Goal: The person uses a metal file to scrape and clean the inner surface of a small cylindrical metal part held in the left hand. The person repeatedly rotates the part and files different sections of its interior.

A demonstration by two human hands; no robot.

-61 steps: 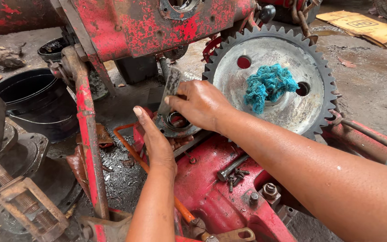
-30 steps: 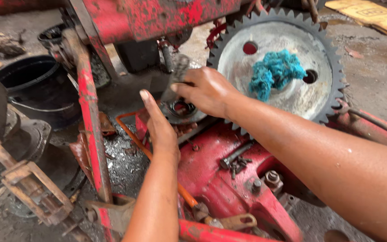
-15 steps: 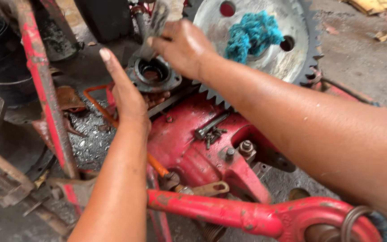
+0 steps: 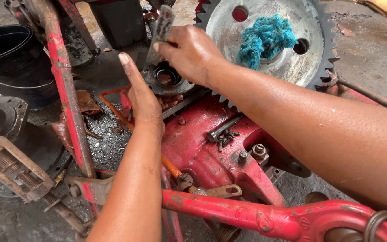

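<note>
Right hand (image 4: 192,53) clamped, thumb and fingertips pinched on a flat grey metal strip (image 4: 160,30), strip held upright with its lower end at the rim of a round flanged bearing housing (image 4: 166,79). Left hand (image 4: 143,99) open, fingers together and straight, palm pressed against the housing's near side. Housing perched on the edge of the red gearbox casing (image 4: 202,148), just in front of a large toothed gear (image 4: 269,40) carrying 1 blue rag (image 4: 265,38). Loose bolts (image 4: 224,133) scattered on the casing nearby. Risk judged: strip slipping off the oily rim and driving knuckles into the gear teeth; housing sliding off the casing if the bracing palm gave way.
</note>
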